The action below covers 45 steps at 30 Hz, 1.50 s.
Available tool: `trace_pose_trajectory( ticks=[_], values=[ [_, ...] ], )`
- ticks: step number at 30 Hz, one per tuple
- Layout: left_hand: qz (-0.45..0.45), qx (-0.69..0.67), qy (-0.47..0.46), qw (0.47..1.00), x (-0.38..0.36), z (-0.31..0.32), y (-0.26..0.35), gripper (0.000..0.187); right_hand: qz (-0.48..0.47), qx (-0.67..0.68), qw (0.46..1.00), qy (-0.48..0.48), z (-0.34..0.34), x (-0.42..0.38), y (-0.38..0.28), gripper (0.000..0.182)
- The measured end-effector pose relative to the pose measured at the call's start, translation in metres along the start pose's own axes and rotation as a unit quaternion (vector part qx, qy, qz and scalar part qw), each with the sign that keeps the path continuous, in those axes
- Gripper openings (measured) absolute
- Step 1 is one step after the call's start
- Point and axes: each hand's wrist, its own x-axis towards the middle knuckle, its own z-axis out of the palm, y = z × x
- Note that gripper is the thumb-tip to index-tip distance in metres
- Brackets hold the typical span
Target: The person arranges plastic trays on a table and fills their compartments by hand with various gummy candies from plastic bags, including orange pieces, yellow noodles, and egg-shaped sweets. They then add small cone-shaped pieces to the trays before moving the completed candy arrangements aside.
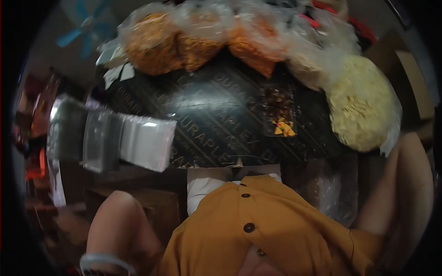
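Note:
Neither of my hands shows; both bent arms run out of the picture at the lower corners, so what they hold or touch is hidden. A pale band crosses my left arm near the bottom edge. On the dark printed board lies a small clear bag with dark brown pieces and yellow-orange bits at its near end. Stacked clear plastic bags rest at the board's left edge, with more clear packets beside them.
Large clear sacks of orange pieces line the far edge. A large sack of pale yellow pieces sits at the right. Blue fan blades stand at the far left, and cardboard at the right.

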Motion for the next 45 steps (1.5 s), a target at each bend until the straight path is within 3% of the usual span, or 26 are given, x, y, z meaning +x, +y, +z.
trace_pose_trajectory(
  ticks=[4, 8, 10, 12, 13, 17, 23, 28, 30, 33, 39, 45],
  values=[
    [0.021, -0.181, 0.014, 0.983, 0.013, 0.137, -0.120, 0.048, 0.013, -0.158, 0.986, 0.043, -0.126, -0.015, -0.007, 0.035],
    [0.037, -0.324, 0.044, 0.944, 0.007, 0.227, -0.166, 0.048, -0.001, -0.282, 0.956, 0.076, -0.225, -0.025, -0.043, 0.036],
    [0.050, -0.357, 0.065, 0.930, 0.019, 0.317, -0.142, 0.048, -0.022, -0.306, 0.947, 0.093, -0.253, -0.024, -0.057, 0.037],
    [0.057, -0.375, 0.083, 0.921, 0.066, 0.481, -0.079, 0.048, -0.039, -0.316, 0.942, 0.105, -0.273, -0.022, -0.070, 0.037],
    [0.062, -0.380, 0.091, 0.918, 0.081, 0.525, -0.056, 0.048, -0.049, -0.316, 0.941, 0.111, -0.280, -0.020, -0.075, 0.037],
    [0.088, -0.378, 0.119, 0.914, 0.104, 0.562, -0.020, 0.048, -0.087, -0.292, 0.941, 0.144, -0.300, -0.017, -0.089, 0.038],
    [0.113, -0.349, 0.148, 0.919, 0.108, 0.539, -0.005, 0.048, -0.130, -0.227, 0.948, 0.182, -0.307, -0.015, -0.102, 0.039],
    [0.118, -0.336, 0.154, 0.922, 0.019, 0.288, -0.092, 0.048, -0.142, -0.184, 0.950, 0.207, -0.307, -0.019, -0.123, 0.041],
    [0.114, -0.322, 0.153, 0.927, -0.003, 0.215, -0.115, 0.048, -0.141, -0.157, 0.954, 0.213, -0.302, -0.021, -0.129, 0.041],
    [0.120, -0.280, 0.151, 0.940, 0.006, 0.207, -0.094, 0.048, -0.143, -0.094, 0.958, 0.231, -0.282, -0.022, -0.127, 0.042],
    [0.110, -0.169, 0.151, 0.968, -0.020, 0.095, -0.063, 0.048, -0.133, 0.055, 0.959, 0.243, -0.230, -0.020, -0.117, 0.044],
    [0.116, -0.085, 0.177, 0.974, -0.033, 0.079, -0.035, 0.048, -0.151, 0.174, 0.940, 0.254, -0.183, -0.003, -0.120, 0.045]
  ],
)
